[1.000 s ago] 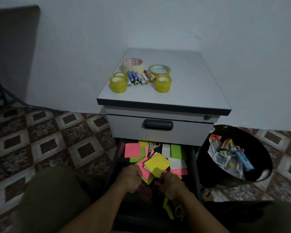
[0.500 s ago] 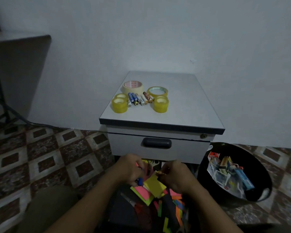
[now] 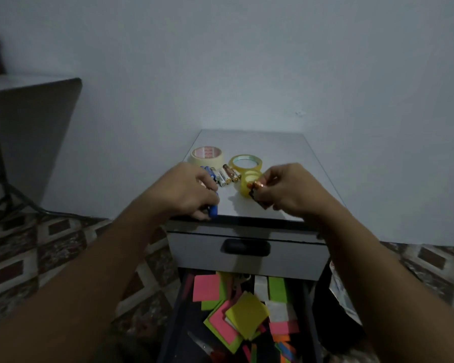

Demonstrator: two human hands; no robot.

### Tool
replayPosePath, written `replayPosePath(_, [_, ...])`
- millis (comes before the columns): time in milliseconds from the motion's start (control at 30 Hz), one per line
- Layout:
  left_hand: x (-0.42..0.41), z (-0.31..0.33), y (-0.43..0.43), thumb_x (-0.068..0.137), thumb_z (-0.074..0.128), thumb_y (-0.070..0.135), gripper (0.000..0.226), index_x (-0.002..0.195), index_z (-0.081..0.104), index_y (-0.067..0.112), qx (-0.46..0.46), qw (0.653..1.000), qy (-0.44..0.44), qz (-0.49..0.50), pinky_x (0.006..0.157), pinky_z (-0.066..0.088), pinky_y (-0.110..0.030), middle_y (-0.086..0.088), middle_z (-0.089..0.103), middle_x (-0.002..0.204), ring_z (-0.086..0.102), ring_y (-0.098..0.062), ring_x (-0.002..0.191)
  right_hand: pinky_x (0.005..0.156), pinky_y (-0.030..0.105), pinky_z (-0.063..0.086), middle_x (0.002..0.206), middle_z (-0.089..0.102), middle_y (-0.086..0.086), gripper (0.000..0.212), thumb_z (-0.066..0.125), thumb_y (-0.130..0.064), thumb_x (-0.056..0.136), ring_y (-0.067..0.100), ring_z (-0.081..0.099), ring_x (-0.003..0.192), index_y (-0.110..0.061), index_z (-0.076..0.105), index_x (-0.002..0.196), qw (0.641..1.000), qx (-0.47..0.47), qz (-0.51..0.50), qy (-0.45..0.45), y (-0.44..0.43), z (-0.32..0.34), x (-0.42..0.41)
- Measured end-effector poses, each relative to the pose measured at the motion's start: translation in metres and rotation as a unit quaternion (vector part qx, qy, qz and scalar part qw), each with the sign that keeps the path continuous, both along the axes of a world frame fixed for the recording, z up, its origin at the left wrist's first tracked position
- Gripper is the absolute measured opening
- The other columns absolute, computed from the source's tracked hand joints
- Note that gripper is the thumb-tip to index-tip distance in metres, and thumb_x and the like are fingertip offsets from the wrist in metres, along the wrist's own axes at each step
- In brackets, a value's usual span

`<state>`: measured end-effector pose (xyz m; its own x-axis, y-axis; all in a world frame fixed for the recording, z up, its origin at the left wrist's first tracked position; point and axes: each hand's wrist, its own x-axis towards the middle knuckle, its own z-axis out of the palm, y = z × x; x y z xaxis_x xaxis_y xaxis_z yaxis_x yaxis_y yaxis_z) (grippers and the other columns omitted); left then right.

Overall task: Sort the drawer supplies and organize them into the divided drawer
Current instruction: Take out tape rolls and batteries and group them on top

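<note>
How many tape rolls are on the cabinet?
3: cream roll back left, wide yellow roll beside it, small yellow roll behind the right hand. Hands may hide more.

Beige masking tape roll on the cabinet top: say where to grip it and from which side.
Come from above: the beige masking tape roll lies flat, core hole up. Pinch its far-left wall, thumb inside the hole; small batteries and the yellowish clear tape roll crowd its front and right.

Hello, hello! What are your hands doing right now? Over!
Left hand grips a blue battery at the cabinet top front edge. Right hand pinches a copper-and-black battery. Yellow tape roll sits right beside it. Sticky notes lie jumbled below.
</note>
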<state>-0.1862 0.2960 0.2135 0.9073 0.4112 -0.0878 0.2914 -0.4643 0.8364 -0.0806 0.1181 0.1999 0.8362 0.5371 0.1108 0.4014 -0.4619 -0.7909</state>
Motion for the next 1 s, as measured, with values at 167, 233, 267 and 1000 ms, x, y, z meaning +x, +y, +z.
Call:
replayPosePath(167, [0.050,0.022,0.024,0.087,0.071,-0.002,0.007,0.091,0.067,0.000,0.022,0.999,-0.002,0.044,0.042,0.052,-0.021,-0.021,0.068,0.087,0.067,-0.017,0.045,0.058,0.032,0.053,0.087,0.073,0.019,0.011,0.076,-0.003,0.078,0.025,0.068,0.073,-0.001,0.069,0.087,0.999,0.022,-0.024,0.013,0.031,0.026,0.051])
replayPosePath(233, [0.072,0.024,0.034,0.086,0.072,-0.003,0.010,0.095,0.066,-0.005,0.031,0.998,0.008,0.047,0.043,0.057,-0.027,-0.024,0.068,0.090,0.067,-0.020,0.046,0.057,0.030,0.053,0.090,0.073,0.019,0.012,0.077,-0.005,0.078,0.027,0.070,0.079,-0.003,0.069,0.086,0.999,0.011,-0.027,0.018,0.048,0.028,0.070])
replayPosePath(267, [0.082,0.025,0.037,0.087,0.071,-0.003,0.010,0.094,0.065,-0.007,0.031,0.998,0.018,0.046,0.047,0.059,-0.031,-0.025,0.068,0.088,0.067,-0.022,0.047,0.057,0.030,0.053,0.091,0.072,0.019,0.012,0.077,-0.006,0.077,0.029,0.071,0.081,-0.004,0.069,0.086,1.000,0.001,-0.028,0.015,0.057,0.028,0.079])
replayPosePath(1000, [0.188,-0.003,0.072,0.091,0.071,0.020,0.035,0.118,0.062,-0.001,0.060,0.974,0.214,0.043,0.060,0.053,-0.019,-0.012,0.071,0.062,0.065,-0.013,0.056,0.047,0.024,0.048,0.067,0.058,0.006,0.027,0.079,-0.020,0.076,0.018,0.057,0.056,-0.008,0.057,0.070,0.980,-0.184,-0.050,-0.052,0.133,0.008,0.122])
